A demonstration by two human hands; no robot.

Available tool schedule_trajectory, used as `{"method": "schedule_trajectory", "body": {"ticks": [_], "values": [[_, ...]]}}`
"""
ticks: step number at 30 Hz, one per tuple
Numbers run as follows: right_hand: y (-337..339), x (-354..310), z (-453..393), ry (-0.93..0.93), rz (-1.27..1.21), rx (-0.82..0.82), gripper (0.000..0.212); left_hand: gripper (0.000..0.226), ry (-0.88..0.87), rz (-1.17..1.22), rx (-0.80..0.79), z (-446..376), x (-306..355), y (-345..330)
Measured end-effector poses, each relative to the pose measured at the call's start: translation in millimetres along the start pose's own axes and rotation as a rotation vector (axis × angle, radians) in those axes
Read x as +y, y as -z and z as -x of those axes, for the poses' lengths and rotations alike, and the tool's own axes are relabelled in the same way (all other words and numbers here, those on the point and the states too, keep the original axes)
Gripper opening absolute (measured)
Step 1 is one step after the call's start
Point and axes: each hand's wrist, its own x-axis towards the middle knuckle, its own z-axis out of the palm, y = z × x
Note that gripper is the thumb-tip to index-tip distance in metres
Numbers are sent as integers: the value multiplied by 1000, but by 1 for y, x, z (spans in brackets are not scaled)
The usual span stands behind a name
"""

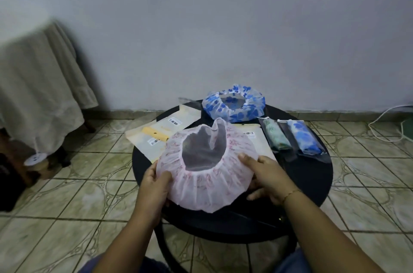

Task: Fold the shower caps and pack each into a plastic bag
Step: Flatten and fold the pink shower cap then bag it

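I hold the pink shower cap (201, 174) open-side up, low over the near edge of the round black counter (312, 174), my left hand (156, 185) and right hand (266, 174) each pinching its ruffled rim. I should flatten it and fold evenly; empty bags (156, 136) lie just beyond

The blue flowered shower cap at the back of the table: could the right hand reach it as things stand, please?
Probably not yet: the right hand grips the pink shower cap, which also lies between it and the blue cap. Freed, its path looks open.
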Motion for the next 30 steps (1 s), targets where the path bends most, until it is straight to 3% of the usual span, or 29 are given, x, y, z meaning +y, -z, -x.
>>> {"method": "schedule_trajectory", "body": {"ticks": [3, 5, 8, 12, 14, 19, 20, 23, 26, 30], "values": [[0, 1, -1, 192, 515, 304, 54, 45, -15, -87, 15, 3, 2, 7], [1, 2, -9, 310, 621, 457, 58, 46, -9, -143, 23, 2, 1, 12], [2, 0, -27, 439, 674, 546, 59, 48, 12, -206, 32, -4, -2, 18], [3, -8, -50, 246, 983, 400, 64, 47, 45, -236, 28, -9, 2, 21], [5, -11, -60, 123, 1011, 282, 74, 49, 55, -244, 31, -12, 4, 24], [7, -19, -83, 58, 966, 150, 127, 49, 103, -270, 25, -22, 8, 35], [7, -23, -84, 44, 981, 136, 123, 47, 113, -272, 17, -24, 10, 35], [6, -32, -82, -15, 1132, 129, 82, 46, 143, -278, -14, -30, 14, 39], [5, -37, -86, -5, 1347, 69, 58, 47, 178, -280, -37, -40, 16, 44], [0, -48, -89, -8, 1364, -104, 49, 45, 173, -288, -56, -45, 15, 45]]}}
